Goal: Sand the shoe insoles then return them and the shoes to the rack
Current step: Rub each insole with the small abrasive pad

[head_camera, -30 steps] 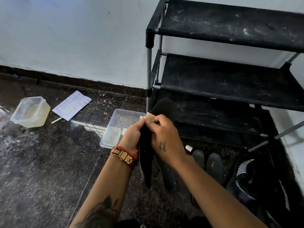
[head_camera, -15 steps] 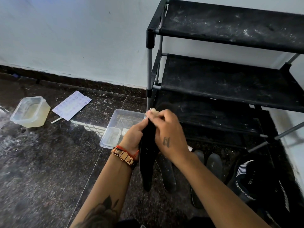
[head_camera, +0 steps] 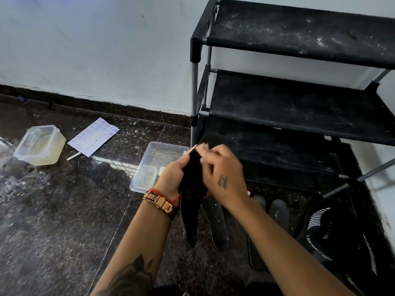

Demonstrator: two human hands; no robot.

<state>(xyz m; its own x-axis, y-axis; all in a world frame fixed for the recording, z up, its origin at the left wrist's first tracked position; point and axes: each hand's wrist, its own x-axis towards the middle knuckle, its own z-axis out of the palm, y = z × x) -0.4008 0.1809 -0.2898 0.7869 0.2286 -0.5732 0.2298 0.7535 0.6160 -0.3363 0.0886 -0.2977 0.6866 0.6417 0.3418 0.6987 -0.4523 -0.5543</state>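
Head view: the left hand (head_camera: 173,178) grips a black insole (head_camera: 192,195) from its left side, fingers curled round the upper edge, holding it upright on edge with its lower tip pointing toward the floor (head_camera: 53,221). The right hand (head_camera: 222,176) lies against the insole's right face near the top, fingers curled round a small pale piece of sandpaper (head_camera: 202,146) that peeks out above the knuckles; the hand is blurred, so the exact grip is hard to read. A gold watch (head_camera: 160,202) and a red thread sit on the left wrist.

On the floor just below the hands lie three more insoles: one dark insole (head_camera: 215,225) directly under the held one, and a grey pair (head_camera: 277,212) a little to the right, partly hidden by the right forearm. A black shoe (head_camera: 333,236) with white stripes and lettering stands at the lower right, beside the rack's foot.

The rack (head_camera: 299,103) stands against the wall on the right, its black fabric shelves dusty and bare.

Left of the rack a clear tray (head_camera: 162,154) holds a smaller clear box (head_camera: 146,177). Further left are a printed sheet (head_camera: 94,133), a white stick (head_camera: 73,156) just below it, and a tub (head_camera: 40,145) of cloudy liquid.
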